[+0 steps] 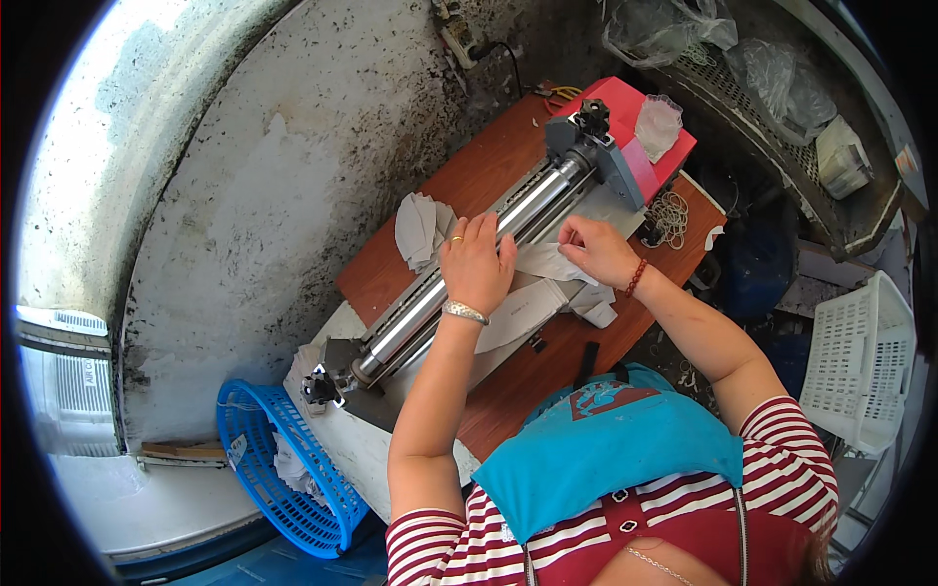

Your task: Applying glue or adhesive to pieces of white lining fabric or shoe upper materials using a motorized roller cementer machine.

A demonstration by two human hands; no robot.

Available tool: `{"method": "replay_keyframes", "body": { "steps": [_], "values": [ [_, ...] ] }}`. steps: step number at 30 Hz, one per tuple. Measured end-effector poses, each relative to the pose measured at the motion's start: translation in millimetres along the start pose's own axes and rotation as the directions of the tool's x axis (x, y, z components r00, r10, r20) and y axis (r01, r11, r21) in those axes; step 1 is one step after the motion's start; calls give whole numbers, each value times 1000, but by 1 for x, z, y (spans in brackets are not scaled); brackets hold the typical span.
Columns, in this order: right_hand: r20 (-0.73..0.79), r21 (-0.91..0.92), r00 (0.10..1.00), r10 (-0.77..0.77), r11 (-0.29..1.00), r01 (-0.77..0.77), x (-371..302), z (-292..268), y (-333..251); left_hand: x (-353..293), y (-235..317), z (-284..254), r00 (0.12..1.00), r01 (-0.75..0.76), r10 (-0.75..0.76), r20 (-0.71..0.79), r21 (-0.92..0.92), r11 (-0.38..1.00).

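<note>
A roller machine with a long shiny metal roller lies diagonally across the brown table. My left hand rests over the middle of the roller, fingers stretched out and holding nothing visible. To its right, my right hand pinches the edge of a thin white piece, cloth or paper, at the near side of the roller. More flat white pieces lie just below my hands. Beyond the roller sits a small pile of white pieces, beside my left fingertips.
The machine's red housing stands at the far right end, and a tangle of string lies beside it. A blue basket holding white pieces stands at lower left. A white basket is at right. A stained wall rises behind the brown table.
</note>
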State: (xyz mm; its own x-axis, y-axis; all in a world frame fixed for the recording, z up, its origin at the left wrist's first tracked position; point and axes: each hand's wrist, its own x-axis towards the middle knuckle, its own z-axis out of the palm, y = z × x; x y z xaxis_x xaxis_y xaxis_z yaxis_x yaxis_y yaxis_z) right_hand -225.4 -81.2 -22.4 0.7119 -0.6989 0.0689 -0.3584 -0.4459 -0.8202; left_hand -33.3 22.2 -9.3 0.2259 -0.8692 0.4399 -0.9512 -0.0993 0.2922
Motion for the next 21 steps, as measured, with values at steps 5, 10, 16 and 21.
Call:
{"method": "replay_keyframes", "body": {
  "steps": [5,10,16,21],
  "values": [
    [-27,12,999,17,1000,-16,3,8,0,30,-7,9,947,114,-129,293,68,991],
    [-42,40,995,91,995,-90,11,7,0,59,3,5,749,350,-262,608,-28,936],
    [-81,81,995,60,995,-53,17,7,3,68,-41,46,784,377,-189,591,-212,902],
    [-78,138,995,69,989,-58,8,9,7,74,-88,53,741,590,-361,566,-291,753]
  ]
}}
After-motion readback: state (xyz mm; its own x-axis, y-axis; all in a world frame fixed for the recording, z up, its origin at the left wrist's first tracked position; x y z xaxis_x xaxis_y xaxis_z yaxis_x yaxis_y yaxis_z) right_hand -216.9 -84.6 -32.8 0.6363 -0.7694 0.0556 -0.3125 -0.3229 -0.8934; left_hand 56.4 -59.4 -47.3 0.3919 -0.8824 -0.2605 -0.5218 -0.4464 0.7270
